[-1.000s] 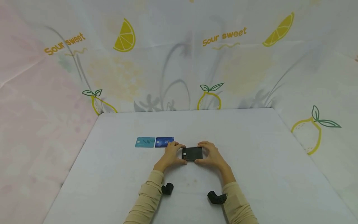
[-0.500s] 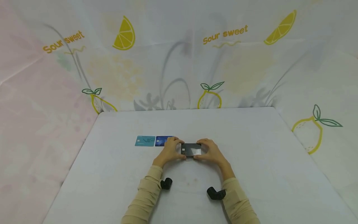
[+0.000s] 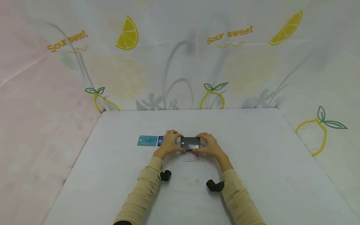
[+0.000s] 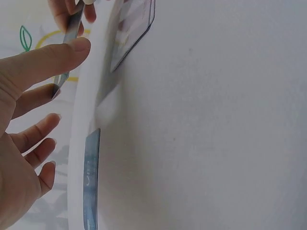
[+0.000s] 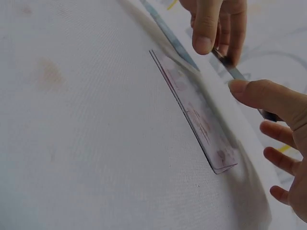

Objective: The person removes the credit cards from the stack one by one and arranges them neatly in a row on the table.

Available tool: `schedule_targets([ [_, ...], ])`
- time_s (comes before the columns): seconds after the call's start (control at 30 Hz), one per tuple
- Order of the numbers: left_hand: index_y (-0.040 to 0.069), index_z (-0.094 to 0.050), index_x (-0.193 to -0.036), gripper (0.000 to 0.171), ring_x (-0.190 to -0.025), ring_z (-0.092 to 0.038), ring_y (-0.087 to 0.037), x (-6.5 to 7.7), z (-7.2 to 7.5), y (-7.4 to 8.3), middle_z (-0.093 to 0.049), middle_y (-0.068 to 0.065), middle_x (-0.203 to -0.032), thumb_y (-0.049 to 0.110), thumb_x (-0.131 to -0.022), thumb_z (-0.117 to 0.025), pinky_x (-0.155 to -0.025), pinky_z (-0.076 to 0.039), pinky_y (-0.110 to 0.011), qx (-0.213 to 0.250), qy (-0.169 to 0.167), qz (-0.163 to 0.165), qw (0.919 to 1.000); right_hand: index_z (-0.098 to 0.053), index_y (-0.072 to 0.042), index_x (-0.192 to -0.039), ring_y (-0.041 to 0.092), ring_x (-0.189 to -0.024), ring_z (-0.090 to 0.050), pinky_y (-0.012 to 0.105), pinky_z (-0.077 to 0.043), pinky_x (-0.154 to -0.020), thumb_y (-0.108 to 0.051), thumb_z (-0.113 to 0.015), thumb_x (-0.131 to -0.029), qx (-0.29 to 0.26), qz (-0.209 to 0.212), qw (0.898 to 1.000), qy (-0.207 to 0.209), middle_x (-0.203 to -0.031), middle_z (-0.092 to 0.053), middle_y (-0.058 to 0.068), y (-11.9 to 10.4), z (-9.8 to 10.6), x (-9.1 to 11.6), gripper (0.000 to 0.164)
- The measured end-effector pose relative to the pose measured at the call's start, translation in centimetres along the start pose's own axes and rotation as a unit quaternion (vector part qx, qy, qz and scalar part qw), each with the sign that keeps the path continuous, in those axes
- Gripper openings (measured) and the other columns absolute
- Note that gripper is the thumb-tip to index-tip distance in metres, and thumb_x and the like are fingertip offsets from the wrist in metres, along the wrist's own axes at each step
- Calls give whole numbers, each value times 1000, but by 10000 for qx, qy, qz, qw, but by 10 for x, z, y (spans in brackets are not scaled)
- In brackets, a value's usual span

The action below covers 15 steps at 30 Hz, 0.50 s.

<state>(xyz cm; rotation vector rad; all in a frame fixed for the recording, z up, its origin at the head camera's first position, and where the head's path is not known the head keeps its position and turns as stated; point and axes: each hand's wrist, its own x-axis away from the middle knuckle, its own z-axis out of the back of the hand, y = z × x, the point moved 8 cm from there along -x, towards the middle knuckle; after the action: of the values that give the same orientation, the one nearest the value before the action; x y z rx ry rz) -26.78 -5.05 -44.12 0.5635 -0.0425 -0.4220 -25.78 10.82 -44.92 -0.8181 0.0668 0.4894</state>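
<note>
Both hands hold a black card, one at each short end, raised above the white table. My left hand pinches its left end between thumb and index finger. At the other end, the thumb and a fingertip of my right hand pinch it. In the right wrist view, pale pinkish cards lie on the table below, with at least two edges showing in a stack. A teal VIP card lies flat to the left. Beside it a blue card is mostly hidden behind my left hand.
White cloth covers the table. A lemon-print backdrop stands along its far edge and sides. A dark wrist camera sits at the left sleeve, another wrist camera at the right.
Both hands have moved the black card forward and slightly left, away from the body. The pale cards have come into view below it. My left hand now covers more of the blue card.
</note>
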Motion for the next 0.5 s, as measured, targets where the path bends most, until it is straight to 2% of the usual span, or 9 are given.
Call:
schedule_targets([
  [0.17, 5, -64, -117, 58, -114, -38, -37, -7, 0, -6, -51, -19, -118, 27, -67, -85, -92, -33, -53, -47, -111, 98, 9999, -62, 0, -117, 38, -115, -50, 56, -37, -97, -22, -83, -70, 89, -229, 9996, -139, -120, -59, 19, 6, -3, -8, 56],
  [0.5, 6, -64, -118, 59, -116, -37, -37, -16, -1, -18, -51, -19, -120, 26, -67, -85, -93, -32, -52, 59, -248, 367, 9990, -62, -3, -119, 41, -119, -46, 63, -31, -97, -26, -82, -71, 318, -585, 9973, -303, -125, -56, 18, 12, -7, -20, 58],
])
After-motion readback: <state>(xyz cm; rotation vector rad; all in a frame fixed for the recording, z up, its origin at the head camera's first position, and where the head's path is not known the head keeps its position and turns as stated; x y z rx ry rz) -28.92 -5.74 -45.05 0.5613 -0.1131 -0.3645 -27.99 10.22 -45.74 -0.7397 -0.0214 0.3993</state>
